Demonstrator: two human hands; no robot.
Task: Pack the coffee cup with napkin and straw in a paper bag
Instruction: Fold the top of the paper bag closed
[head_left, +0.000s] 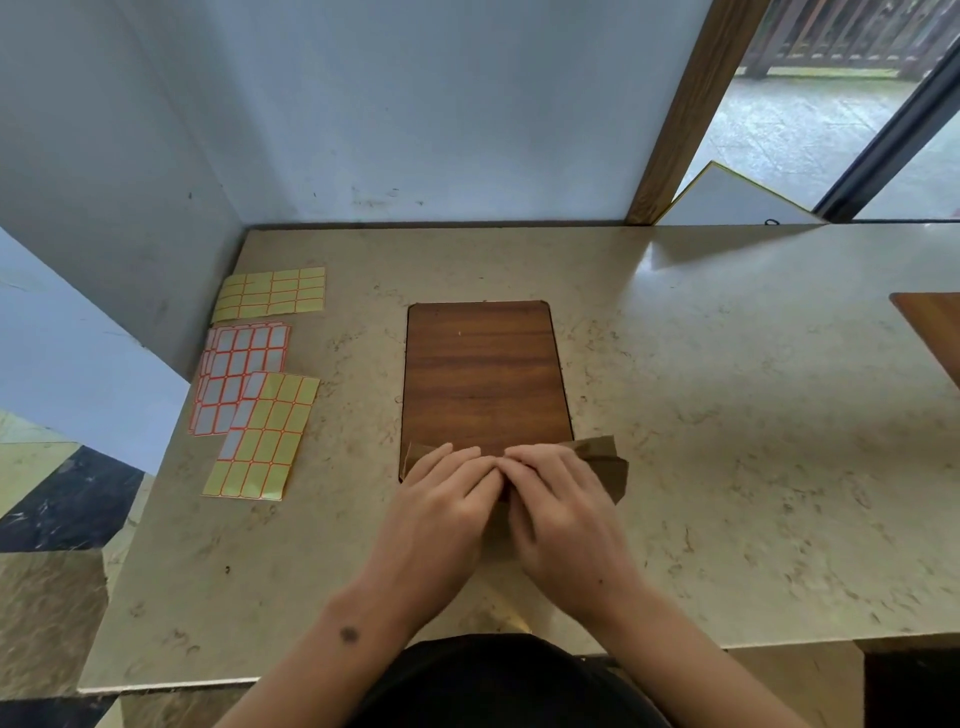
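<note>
Both hands lay side by side on the paper bag (602, 460), the left hand (441, 499) and right hand (561, 499) curled over its folded top, fingertips meeting, pressing it against the near edge of the wooden board (483, 374). Uneven pressure could likely tear the fold or skew it. No cup, napkin or straw was visible; label sheets (260, 384) lay well apart.
</note>
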